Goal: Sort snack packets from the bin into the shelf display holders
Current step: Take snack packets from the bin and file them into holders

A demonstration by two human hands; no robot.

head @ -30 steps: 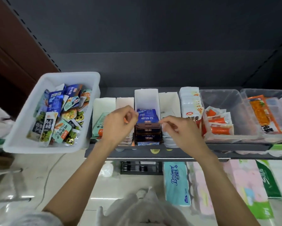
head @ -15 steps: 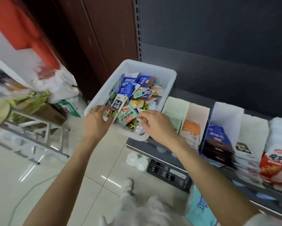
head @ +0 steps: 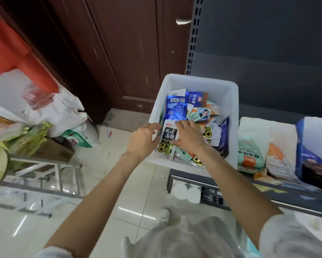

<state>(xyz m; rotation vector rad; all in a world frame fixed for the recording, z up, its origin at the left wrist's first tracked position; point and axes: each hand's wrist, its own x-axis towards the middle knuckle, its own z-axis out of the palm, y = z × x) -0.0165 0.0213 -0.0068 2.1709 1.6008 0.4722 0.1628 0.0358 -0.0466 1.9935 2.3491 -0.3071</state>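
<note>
Seaweed packet (head: 168, 141), near-left in the white bin (head: 229, 101): light, limp, slick film. Left hand (head: 142, 141) and right hand (head: 189, 135) pinch its side edges; sealed margins judged the best hold.

white-black packet (head: 168, 137): 风吃海带 | blue packet (head: 195, 99): 盐焗派 (partly blurred)

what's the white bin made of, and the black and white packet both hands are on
White bin: looks like matte, slightly translucent moulded plastic, with rounded corners. Black and white packet: probably glossy printed plastic film; light glints on it and on the blue packets behind.
</note>
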